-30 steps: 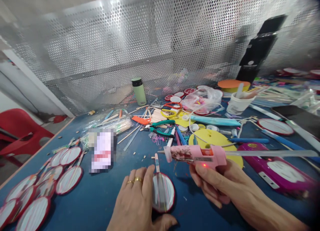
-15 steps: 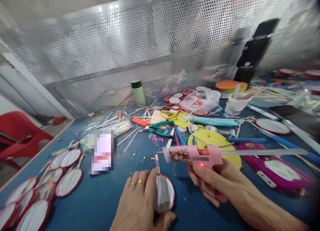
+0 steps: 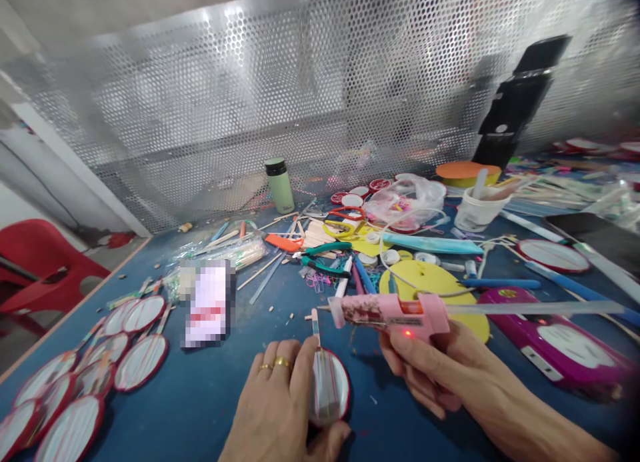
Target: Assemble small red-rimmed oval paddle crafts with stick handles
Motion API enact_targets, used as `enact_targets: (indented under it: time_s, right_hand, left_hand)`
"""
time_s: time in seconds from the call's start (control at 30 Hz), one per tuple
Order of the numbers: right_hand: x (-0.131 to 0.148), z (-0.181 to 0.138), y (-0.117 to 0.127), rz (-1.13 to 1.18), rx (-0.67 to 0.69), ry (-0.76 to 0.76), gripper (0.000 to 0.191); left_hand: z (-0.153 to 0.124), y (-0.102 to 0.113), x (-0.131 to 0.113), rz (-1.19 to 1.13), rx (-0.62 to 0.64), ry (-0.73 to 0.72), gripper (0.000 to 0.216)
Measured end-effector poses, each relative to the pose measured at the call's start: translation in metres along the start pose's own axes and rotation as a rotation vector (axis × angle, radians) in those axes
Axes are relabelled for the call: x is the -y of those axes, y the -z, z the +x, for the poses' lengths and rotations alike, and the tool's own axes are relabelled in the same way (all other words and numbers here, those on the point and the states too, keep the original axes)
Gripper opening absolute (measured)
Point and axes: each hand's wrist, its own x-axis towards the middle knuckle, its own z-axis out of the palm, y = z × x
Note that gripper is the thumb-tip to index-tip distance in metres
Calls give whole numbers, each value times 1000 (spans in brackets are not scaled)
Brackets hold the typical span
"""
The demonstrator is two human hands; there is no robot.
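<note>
Pink plastic forms the body of one glue gun (image 3: 393, 315) in the head view; the right hand (image 3: 425, 369) has its fingers wrapped closely around the handle. One translucent stick (image 3: 530, 308) runs from the gun's back towards the right edge of the table (image 3: 200, 402). The nozzle points left, near the far end of the handle of one red-rimmed paddle (image 3: 331, 389); whether they touch cannot be told. This paddle lies flat towards the table's near edge, which is out of sight. The left hand (image 3: 280, 395), wearing two gold rings, is palm down over its left side, fingers together and thumb bent at the lower rim, with the paddle held between.

About nine more round paddles (image 3: 141, 362) overlap by the table's left edge; overlap makes the count unsure. Blue surface shows widely between them and the left hand, and in a narrower gap between the held paddle and the right hand.

Beyond the gun, room is tight: one yellow disc (image 3: 415, 275), one pair of green-handled pliers (image 3: 327, 259) and one white cup (image 3: 480, 209) stand among scattered sticks. One green bottle (image 3: 280, 187) stands near the far edge, before a perforated metal panel (image 3: 280, 95). One magenta device (image 3: 555, 342) lies to the right, just beside the right forearm.
</note>
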Motion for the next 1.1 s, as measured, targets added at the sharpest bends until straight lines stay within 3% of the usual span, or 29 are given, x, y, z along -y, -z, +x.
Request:
enact_targets:
  time_s: [0.53,1.1]
  right_hand:
    - [-4,0,1,6,15,22,51]
    - [-5,0,1,-17,-7,-10,55]
  left_hand:
    - [-1,1,-3,35,-10,-16,78]
    - [-1,5,-2,92,-124,-62,72]
